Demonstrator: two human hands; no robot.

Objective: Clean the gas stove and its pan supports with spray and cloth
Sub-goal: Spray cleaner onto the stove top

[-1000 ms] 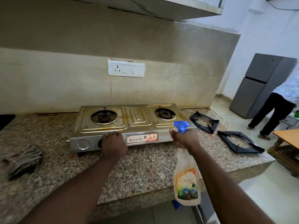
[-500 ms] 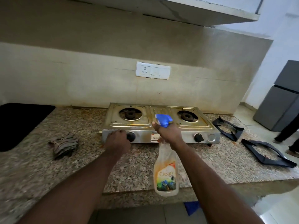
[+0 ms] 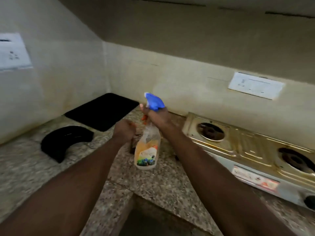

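Gas stove (image 3: 247, 147): it stands at the right of the view on the speckled granite countertop (image 3: 162, 188), its back edge near the rear wall. 2 burners show in its steel top, the left burner (image 3: 211, 132) and the right burner (image 3: 296, 160), both exposed. The front panel carries a label (image 3: 255, 180) and 1 black knob (image 3: 310, 202) at the frame edge.

Spray bottle (image 3: 147, 150): it is held in the air over the countertop, left of the gas stove and apart from it. The blue trigger head (image 3: 155, 101) is uppermost. The clear body with its orange label hangs below the hand, slightly tilted.

Right hand (image 3: 157, 116): it is wrapped round the neck of the spray bottle just under the trigger head, with 1 finger extended forward beside the trigger.

Left hand (image 3: 124, 130): the fingers are curled under, low over the countertop and just left of the bottle. A dark blurred item (image 3: 132, 145) lies directly below it, partly hidden by the bottle. Whether the hand grips it cannot be told.

Surroundings: 1 flat black mat (image 3: 102, 111) lies in the corner of the countertop, and 1 curved black object (image 3: 64, 142) lies nearer on the left. A white switch plate (image 3: 255, 86) is fixed to the rear wall above the stove. The whole view is motion-blurred.
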